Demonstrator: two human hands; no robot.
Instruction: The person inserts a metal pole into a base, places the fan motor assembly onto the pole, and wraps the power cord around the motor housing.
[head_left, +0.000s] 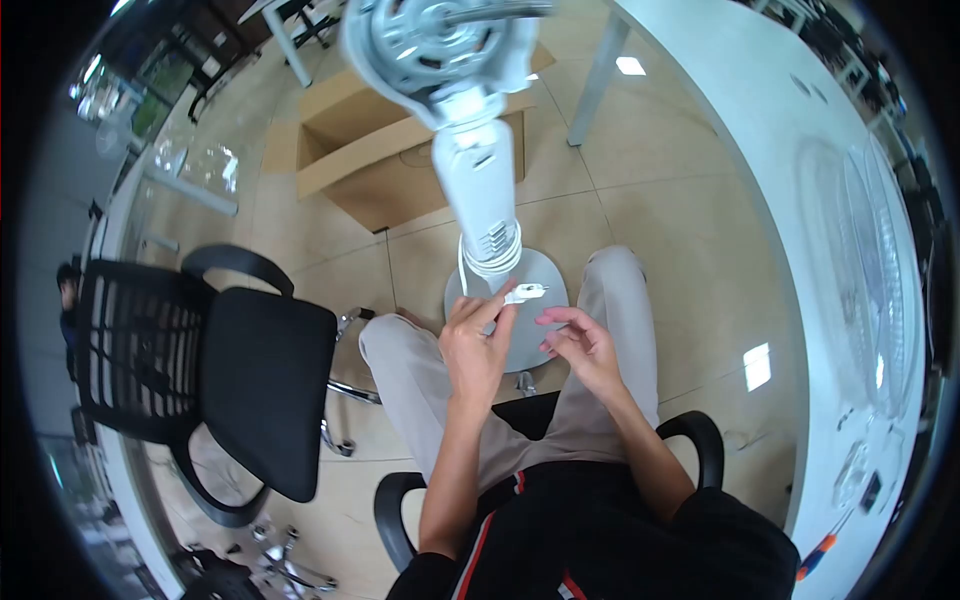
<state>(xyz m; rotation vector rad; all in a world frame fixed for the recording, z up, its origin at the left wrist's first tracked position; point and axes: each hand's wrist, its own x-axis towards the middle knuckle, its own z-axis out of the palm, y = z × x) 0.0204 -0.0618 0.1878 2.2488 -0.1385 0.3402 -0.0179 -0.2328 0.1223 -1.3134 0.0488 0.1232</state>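
A white electric fan body stands upright in front of me, its motor head bare of blades and guard. Below it, the round grey-white base sits on the floor between my legs. Several turns of white power cord wrap the lower column. Pinched between the thumb and fingers of my left hand is the cord's white plug, pointing right. My right hand is a little to the right of the plug, fingers apart and slightly curled, touching nothing.
An open cardboard box stands behind the fan. To the left is a black office chair. The white desk on my right bears a clear round fan guard or cover and a screwdriver with an orange-and-blue handle.
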